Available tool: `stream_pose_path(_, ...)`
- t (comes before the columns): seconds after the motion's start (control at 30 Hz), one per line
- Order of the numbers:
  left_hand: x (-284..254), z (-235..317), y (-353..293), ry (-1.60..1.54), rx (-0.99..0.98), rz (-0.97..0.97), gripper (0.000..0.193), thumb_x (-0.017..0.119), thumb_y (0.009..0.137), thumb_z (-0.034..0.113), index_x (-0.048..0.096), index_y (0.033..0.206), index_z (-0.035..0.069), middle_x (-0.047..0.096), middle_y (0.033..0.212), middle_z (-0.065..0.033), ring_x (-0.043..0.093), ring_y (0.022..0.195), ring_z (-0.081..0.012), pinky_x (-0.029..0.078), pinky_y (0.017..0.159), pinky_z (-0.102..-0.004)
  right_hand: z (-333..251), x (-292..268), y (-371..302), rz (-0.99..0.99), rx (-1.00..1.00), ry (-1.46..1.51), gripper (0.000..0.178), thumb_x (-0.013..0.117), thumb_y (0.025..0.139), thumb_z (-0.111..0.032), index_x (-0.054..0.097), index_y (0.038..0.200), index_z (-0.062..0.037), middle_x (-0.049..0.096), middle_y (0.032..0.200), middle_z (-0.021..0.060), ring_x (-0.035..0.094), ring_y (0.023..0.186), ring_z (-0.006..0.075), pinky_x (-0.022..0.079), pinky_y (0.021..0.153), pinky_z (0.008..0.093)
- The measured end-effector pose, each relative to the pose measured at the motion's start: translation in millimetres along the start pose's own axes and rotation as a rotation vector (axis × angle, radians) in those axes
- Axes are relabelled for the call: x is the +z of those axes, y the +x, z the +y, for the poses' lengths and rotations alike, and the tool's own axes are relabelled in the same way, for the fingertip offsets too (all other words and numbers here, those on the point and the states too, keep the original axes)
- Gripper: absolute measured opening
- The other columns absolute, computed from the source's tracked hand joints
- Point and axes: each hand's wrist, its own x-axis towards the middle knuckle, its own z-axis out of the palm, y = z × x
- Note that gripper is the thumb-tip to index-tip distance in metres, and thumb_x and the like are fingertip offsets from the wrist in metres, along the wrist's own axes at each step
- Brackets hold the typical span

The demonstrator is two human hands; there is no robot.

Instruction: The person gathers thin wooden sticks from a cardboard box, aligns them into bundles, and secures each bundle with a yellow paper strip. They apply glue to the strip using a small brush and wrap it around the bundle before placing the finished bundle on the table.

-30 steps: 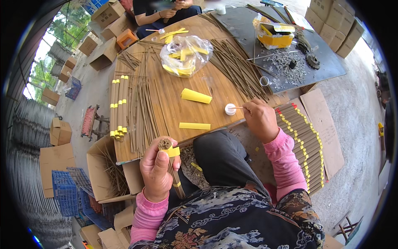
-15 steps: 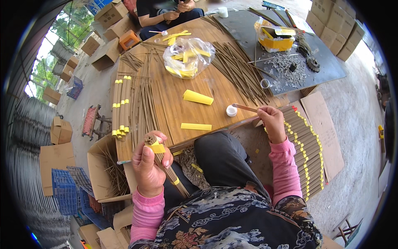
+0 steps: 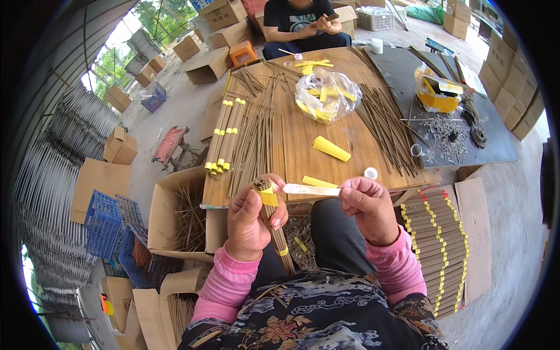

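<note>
My left hand is closed around a bundle of brown incense sticks, held tilted over my lap. A yellow paper strip wraps near its upper end; a second yellow band sits lower. Between the thumb and fingers of my right hand is a flat wooden stick, smeared with white paste. Its tip reaches close to my left fingers and the yellow strip; whether it touches, I cannot tell. A small white jar stands at the table edge behind my right hand. Beyond the stick lies a yellow strip, partly hidden.
Yellow papers and a plastic bag lie on the wooden table. Loose incense sticks and banded bundles flank them. Stacked bundles stand low right, a carton low left. Across the table sits another person.
My right hand has brought the wooden stick from beside the jar leftward to the bundle, its paste-covered face now showing. The view has shifted, so the scene sits further right.
</note>
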Motion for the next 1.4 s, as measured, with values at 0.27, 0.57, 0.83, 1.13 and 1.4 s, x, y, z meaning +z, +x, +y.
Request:
stream_pose_path(0.27, 1.8, 2.3, -7.8, -0.061, 0.006, -0.03, 0.031, 0.047, 0.09, 0.024, 0.054, 0.102, -0.004, 0.049, 0.105, -0.0144, 0.047, 0.054, -0.0118, 0.038, 0.047, -0.0236, 10.6, 31.0, -3.8, -0.112, 0.073, 0.047, 0.01, 0.059, 0.082, -0.011, 0.061, 0.085, -0.0023, 0.055, 0.067, -0.0021, 0.046, 0.058, 0.005, 0.035, 0.054, 0.0181)
stream_pose_path(0.57, -2.3, 6.1, -11.8, -0.073, 0.026, -0.006, 0.031, 0.049, 0.089, 0.024, 0.054, 0.105, -0.003, 0.049, 0.105, -0.0142, 0.048, 0.055, -0.0122, 0.04, 0.048, -0.024, 18.0, 43.8, -8.2, -0.111, 0.04, 0.018, 0.01, 0.06, 0.082, -0.01, 0.061, 0.087, -0.002, 0.055, 0.067, -0.0018, 0.046, 0.057, 0.0047, 0.036, 0.054, 0.0182)
stream_pose_path(0.83, -2.2, 5.8, -14.1, -0.033, 0.05, -0.017, 0.032, 0.05, 0.089, 0.024, 0.053, 0.105, -0.003, 0.05, 0.103, -0.0145, 0.048, 0.055, -0.0122, 0.04, 0.049, -0.0241, 19.7, 47.9, -6.8, -0.13, 0.056, 0.066, 0.01, 0.059, 0.082, -0.009, 0.061, 0.087, -0.0009, 0.055, 0.067, -0.0014, 0.045, 0.056, 0.0048, 0.036, 0.053, 0.018)
stream_pose_path(1.13, 0.6, 4.1, -14.3, -0.032, 0.053, -0.005, 0.035, 0.052, 0.088, 0.027, 0.053, 0.102, -0.005, 0.05, 0.103, -0.0145, 0.049, 0.057, -0.0121, 0.04, 0.049, -0.0242, 19.0, 47.3, -7.8, -0.12, 0.047, 0.081, 0.011, 0.059, 0.083, -0.01, 0.061, 0.086, -0.0006, 0.054, 0.065, -0.0012, 0.045, 0.055, 0.0056, 0.035, 0.052, 0.0184)
stream_pose_path(1.4, -1.8, 10.7, -12.5, -0.073, 0.049, -0.02, 0.034, 0.047, 0.09, 0.026, 0.053, 0.102, -0.005, 0.049, 0.105, -0.015, 0.049, 0.056, -0.0118, 0.04, 0.049, -0.0247, 26.5, 46.2, -5.9, -0.169, 0.114, 0.176, 0.01, 0.058, 0.083, -0.01, 0.06, 0.087, -0.0009, 0.054, 0.066, -0.001, 0.043, 0.054, 0.0058, 0.034, 0.051, 0.0187)
